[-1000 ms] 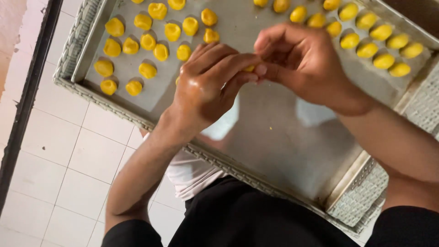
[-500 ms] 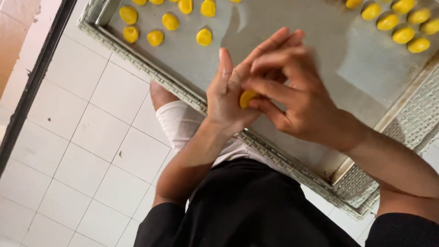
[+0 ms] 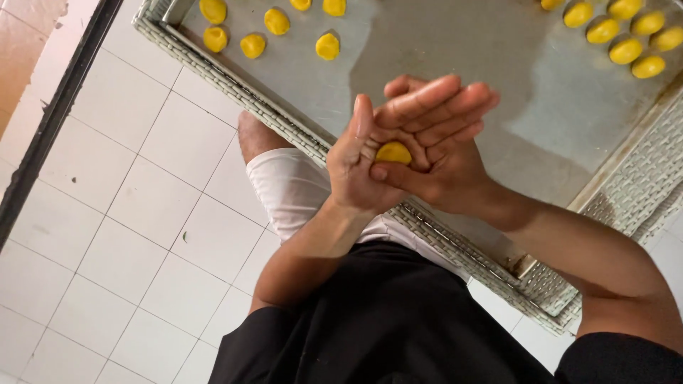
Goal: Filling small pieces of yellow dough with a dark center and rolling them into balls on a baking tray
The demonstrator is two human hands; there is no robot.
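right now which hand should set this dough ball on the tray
Probably right: the right hand pinches the small yellow dough ball; the left hand lies open under it, above the grey metal tray.

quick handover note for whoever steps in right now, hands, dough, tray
Left hand: palm open, fingers up, yellow dough piece resting on it.
Right hand: laid across the left palm, fingers over the dough, pressing or rolling it between the palms.
Tray: metal, on a woven surface, just beyond the hands.
Done: shaped yellow pieces sit at the tray's top left and top right.
Left: the piece in hand is not yet on the tray; the tray's middle is bare.
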